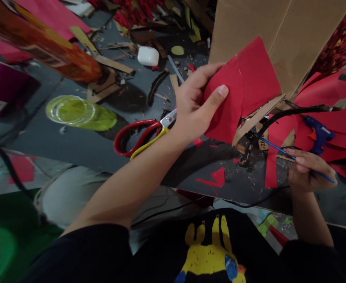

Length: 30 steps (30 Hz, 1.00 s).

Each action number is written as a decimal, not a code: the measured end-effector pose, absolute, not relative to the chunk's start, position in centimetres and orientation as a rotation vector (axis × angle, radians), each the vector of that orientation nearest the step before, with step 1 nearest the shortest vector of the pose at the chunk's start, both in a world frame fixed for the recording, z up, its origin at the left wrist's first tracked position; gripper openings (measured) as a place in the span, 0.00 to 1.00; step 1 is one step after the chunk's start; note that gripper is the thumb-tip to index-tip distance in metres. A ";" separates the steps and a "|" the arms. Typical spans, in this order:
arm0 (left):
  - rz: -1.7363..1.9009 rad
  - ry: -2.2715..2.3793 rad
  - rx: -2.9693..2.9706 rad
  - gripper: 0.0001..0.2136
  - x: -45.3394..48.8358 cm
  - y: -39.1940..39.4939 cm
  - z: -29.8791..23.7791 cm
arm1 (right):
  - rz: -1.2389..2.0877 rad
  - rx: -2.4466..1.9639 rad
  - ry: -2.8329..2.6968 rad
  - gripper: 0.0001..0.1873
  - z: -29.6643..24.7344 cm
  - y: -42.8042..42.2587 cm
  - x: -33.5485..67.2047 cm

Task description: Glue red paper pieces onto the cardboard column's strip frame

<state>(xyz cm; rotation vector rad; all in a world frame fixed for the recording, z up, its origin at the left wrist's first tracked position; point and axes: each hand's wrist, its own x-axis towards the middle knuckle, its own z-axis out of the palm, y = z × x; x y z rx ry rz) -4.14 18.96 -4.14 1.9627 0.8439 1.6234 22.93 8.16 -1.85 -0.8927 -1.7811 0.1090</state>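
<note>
In the head view my left hand (pixel 195 106) is closed around a red paper-covered cardboard piece (pixel 251 76), thumb on its face. Along the piece's lower right side runs a bare cardboard strip (pixel 257 120). A dark, curved strip (pixel 293 112) juts out to the right from there; how it is joined I cannot tell. My right hand (pixel 311 171) pinches a thin blue paintbrush (pixel 277 147), its tip at the dark strip's near end. Partly behind my left forearm lie scissors (pixel 137 137) with red and yellow handles.
A yellow-green cup (pixel 81 113) and an orange bottle (pixel 57 55) stand on the left. A white case (pixel 148 56) lies among scraps. A cardboard sheet (pixel 249 23) rises behind the red piece. On the right, a blue glue gun (pixel 319 133) rests near red paper (pixel 338 114).
</note>
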 end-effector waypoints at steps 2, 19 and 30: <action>1.626 0.852 1.978 0.22 -4.1 18.9 -4.2 | 0.073 -0.825 -1.770 0.03 -2.0 8.4 22.8; 1.612 0.853 2.133 0.19 -4.4 19.1 -4.0 | 0.076 -0.836 -1.733 0.05 -1.1 8.7 23.4; 1.794 0.845 2.021 0.18 -4.0 18.2 -3.8 | -0.189 -0.684 -2.270 0.08 1.1 6.2 23.6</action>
